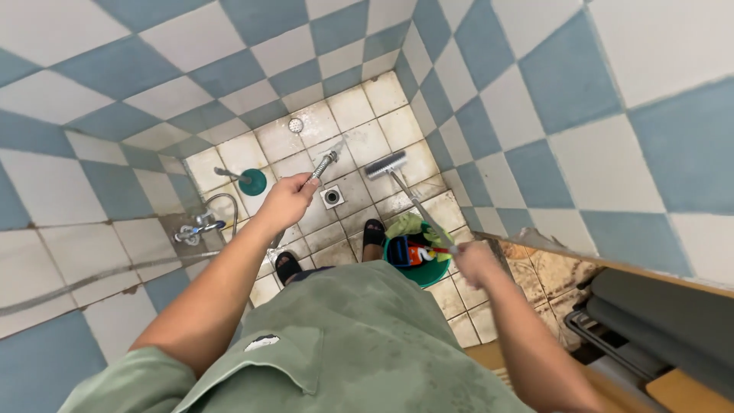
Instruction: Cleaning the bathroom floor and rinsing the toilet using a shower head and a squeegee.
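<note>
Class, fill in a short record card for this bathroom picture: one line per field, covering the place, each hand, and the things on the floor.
Place: small tiled washroom, blue and white checked walls, pale floor tiles
Left hand: closed around a metal spray hose, water leaving its tip
Right hand: closed on the handle of a long floor brush, its head on the floor
Near the feet: green bucket holding a cloth and a bottle
Floor middle: drain
Left corner: teal plunger, wall tap

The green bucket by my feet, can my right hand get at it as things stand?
Probably not at once: the right hand is closed around the brush handle, though it hovers right beside the green bucket with nothing between them.
</note>
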